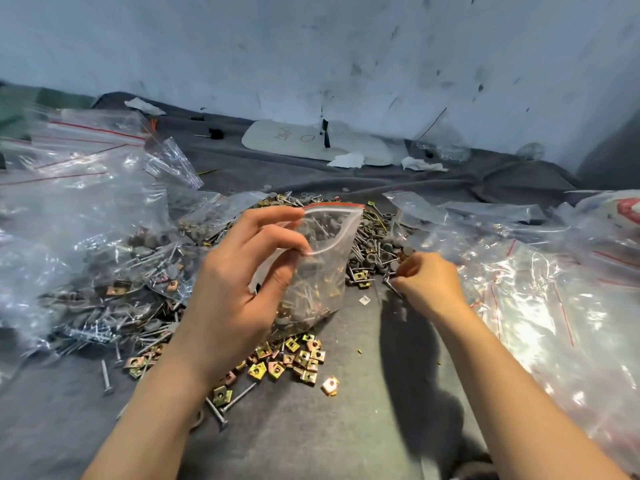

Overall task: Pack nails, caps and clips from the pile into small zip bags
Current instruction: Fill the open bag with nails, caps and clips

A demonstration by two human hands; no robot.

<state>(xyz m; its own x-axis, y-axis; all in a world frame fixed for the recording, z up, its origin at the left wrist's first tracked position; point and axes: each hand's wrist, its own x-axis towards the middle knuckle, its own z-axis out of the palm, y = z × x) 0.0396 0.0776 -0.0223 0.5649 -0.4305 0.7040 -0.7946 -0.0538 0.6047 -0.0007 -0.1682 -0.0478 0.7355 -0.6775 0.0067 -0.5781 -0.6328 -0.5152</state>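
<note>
My left hand [242, 271] holds a small clear zip bag [322, 265] with a red strip along its top. Thumb and fingers spread the bag's mouth open. Nails and clips lie in the bag's bottom. My right hand [426, 282] is curled at the near right edge of the pile [374, 251] of grey nails and caps, pinching nails [393, 285] whose tips stick out below the fingers. Brass-coloured clips [294, 358] lie loose on the grey cloth under the bag.
Heaps of clear zip bags [79, 202] lie at the left, some filled with parts, and more bags [554, 289] at the right. A white board [311, 142] and paper scraps lie at the back by the wall. Loose nails [221, 407] lie near my left forearm.
</note>
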